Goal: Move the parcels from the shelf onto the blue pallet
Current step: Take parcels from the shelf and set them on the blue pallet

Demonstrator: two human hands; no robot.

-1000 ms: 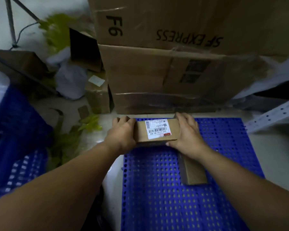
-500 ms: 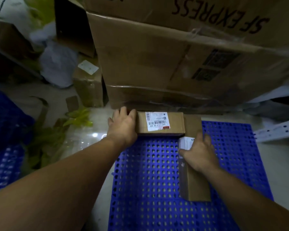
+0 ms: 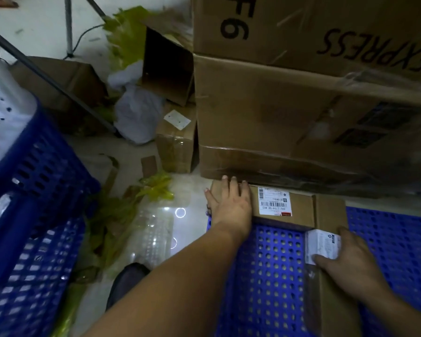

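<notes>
Parcels, two brown cardboard ones, lie on the blue pallet (image 3: 272, 276). A small labelled parcel (image 3: 301, 207) sits across the pallet's far edge, just beside the big stacked cartons (image 3: 277, 113). A long parcel (image 3: 329, 212) runs from it back toward the viewer, and the two touch at a corner.

The left hand (image 3: 230, 203) lies flat on the small parcel's left end, fingers straight, gripping nothing. The right hand (image 3: 350, 266) rests palm down on the long parcel, with the thumb at the edge of its white label (image 3: 322, 244).

Likely risks: the small parcel's left end sits at the pallet's corner, so a further push leftward could tip it onto the floor (image 3: 195, 183). The label looks lifted and could peel under the thumb.

Containers: a blue perforated crate (image 3: 41, 181) stands at left, its contents too blurred to name. An open carton (image 3: 165, 66) behind shows only a dark inside. The stacked cartons are taped closed
</notes>
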